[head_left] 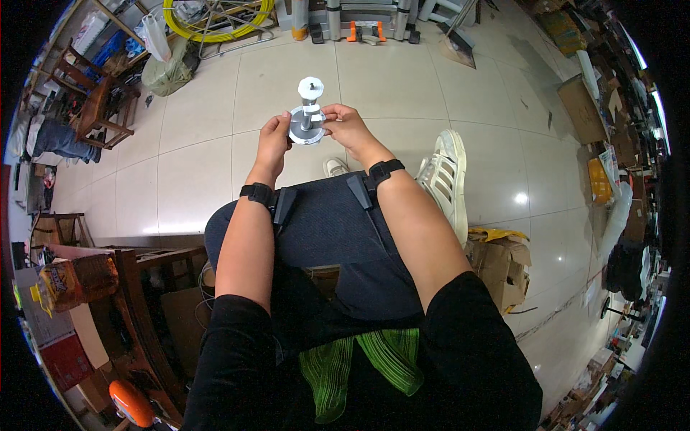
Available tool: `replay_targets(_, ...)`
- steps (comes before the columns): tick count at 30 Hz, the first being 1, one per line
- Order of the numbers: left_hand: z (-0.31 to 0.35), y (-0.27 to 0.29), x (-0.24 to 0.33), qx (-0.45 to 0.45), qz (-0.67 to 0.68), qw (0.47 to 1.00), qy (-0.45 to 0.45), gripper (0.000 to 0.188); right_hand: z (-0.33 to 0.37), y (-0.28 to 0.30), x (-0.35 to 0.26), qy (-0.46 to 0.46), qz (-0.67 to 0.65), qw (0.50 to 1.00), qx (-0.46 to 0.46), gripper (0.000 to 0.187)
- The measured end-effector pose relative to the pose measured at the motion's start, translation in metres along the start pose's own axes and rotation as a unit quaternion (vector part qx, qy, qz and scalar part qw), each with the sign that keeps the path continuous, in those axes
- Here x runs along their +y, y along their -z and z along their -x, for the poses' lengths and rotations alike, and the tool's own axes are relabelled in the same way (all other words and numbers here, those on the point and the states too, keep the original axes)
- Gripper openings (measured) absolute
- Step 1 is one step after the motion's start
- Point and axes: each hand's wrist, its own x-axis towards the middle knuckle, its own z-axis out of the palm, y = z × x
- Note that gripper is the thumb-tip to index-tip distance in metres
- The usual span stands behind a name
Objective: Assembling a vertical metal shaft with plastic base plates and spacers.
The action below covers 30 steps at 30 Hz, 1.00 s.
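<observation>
In front of my knees, both hands hold up a silver metal fitting [300, 135] with a round flanged base, a short stem and a white many-sided knob at its far end; its exact kind I cannot make out. My left hand [270, 144] pinches the left rim of the disc between thumb and fingers. On the opposite side, my right hand [351, 131] grips near the disc's right edge, beside small white tabs on the stem. Some fingertips of each hand are hidden behind the fitting.
Beyond my hands stand a yellow cable coil [215, 34], a metal ladder frame [365, 21] and a dustpan [458, 50]. A wooden chair [100, 108] is at the far left. An open cardboard box [498, 269] sits right of my leg; cluttered shelves line the right side.
</observation>
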Motion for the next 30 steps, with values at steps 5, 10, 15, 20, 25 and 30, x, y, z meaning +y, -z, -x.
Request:
replay_targets(5, -0.0012, -0.0035, 0.0007, 0.009, -0.017, 1.0, -0.01, 0.026, -0.0034, 0.0037, 0.0028, -0.003, -0.032, 0.999, -0.004, 0.024)
replay_targets(10, -0.0026, 0.0004, -0.0025, 0.03, -0.021, 0.999, -0.017, 0.022, -0.0025, 0.0011, 0.0015, 0.016, -0.009, 1.0, -0.013, 0.025)
replay_targets(15, -0.0024, 0.0014, -0.0048, 0.031, -0.056, 0.997, -0.042, 0.017, -0.0014, 0.0014, 0.0019, 0.028, 0.012, 1.0, -0.004, 0.026)
replay_targets(20, -0.0026, -0.0006, -0.006, 0.047, -0.052, 0.996, -0.053, 0.024, -0.0018, 0.0022, 0.0035, 0.038, 0.028, 0.999, -0.014, 0.028)
replay_targets(25, -0.0065, 0.0032, -0.0081, 0.046, -0.045, 0.997, -0.047, 0.022, 0.0015, -0.0003, -0.0016, 0.03, -0.006, 0.999, -0.012, 0.031)
replay_targets(30, -0.0028, -0.0021, -0.0036, 0.052, -0.023, 0.998, -0.033, 0.016, -0.0002, 0.0011, 0.001, 0.037, -0.017, 0.999, -0.006, 0.03)
